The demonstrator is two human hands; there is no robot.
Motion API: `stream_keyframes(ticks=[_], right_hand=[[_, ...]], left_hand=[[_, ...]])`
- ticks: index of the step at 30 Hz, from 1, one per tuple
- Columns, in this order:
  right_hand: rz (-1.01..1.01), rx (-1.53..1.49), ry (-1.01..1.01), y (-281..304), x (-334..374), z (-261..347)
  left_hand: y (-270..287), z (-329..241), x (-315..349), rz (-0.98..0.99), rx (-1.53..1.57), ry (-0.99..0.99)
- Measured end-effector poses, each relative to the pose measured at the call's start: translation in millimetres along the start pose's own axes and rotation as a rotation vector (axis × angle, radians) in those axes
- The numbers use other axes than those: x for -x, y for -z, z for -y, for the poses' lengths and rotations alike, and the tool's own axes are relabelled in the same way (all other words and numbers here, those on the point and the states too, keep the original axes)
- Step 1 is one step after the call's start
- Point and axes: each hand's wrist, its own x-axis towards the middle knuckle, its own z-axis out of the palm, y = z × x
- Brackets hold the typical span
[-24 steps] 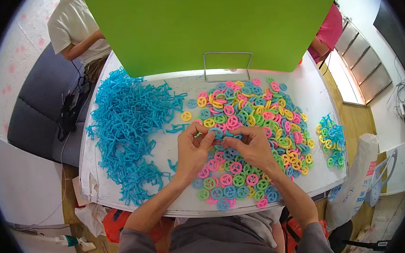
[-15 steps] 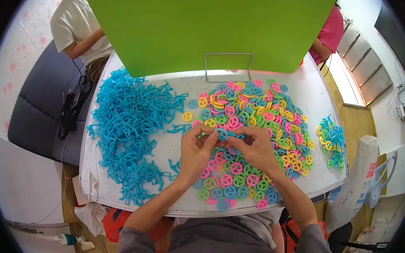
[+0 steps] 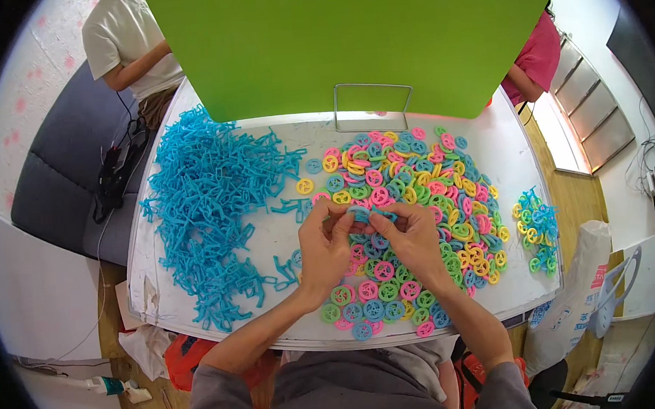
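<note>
- the left hand (image 3: 323, 250) is pinching a blue wheel (image 3: 359, 214) between thumb and fingers, with the fingertips closing on its rim and leaving no open gap.
- the right hand (image 3: 418, 248) is gripping a thin blue piece (image 3: 384, 214) the same way, its fingers pressing together and covering much of it.
- the wheel is sitting just to the left of the thin piece, and the two are facing each other between the fingertips; whether they are touching or joining, i cannot tell.
- the thin piece's long axis is running roughly left to right, its left end pointing toward the wheel, as far as the fingers are letting it show.
- the left hand is lying nearer the wheel, the right hand nearer the thin piece, and both are hovering over the near-left side of the wheel pile (image 3: 460, 230).
- the heap of blue pieces (image 3: 206, 182) is spreading over the left of the worktop (image 3: 507, 145), while a small mixed pile (image 3: 537, 229) is resting at the far right edge.
</note>
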Motion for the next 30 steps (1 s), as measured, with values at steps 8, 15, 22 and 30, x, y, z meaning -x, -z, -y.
stream_keyframes(ticks=[8,15,22,30], right_hand=[[-0.222,0.075,0.273,-8,4,-6],[-0.107,0.148,0.355,10,-3,-3],[-0.085,0.043,0.378,4,-2,8],[-0.092,-0.101,0.185,18,0,-6]], left_hand=[[2,-3,-2,0.053,-0.006,0.001],[13,-5,-10,0.196,-0.139,-0.111],[14,-15,-10,0.165,-0.139,-0.015],[4,-8,-5,0.1,-0.055,-0.016]])
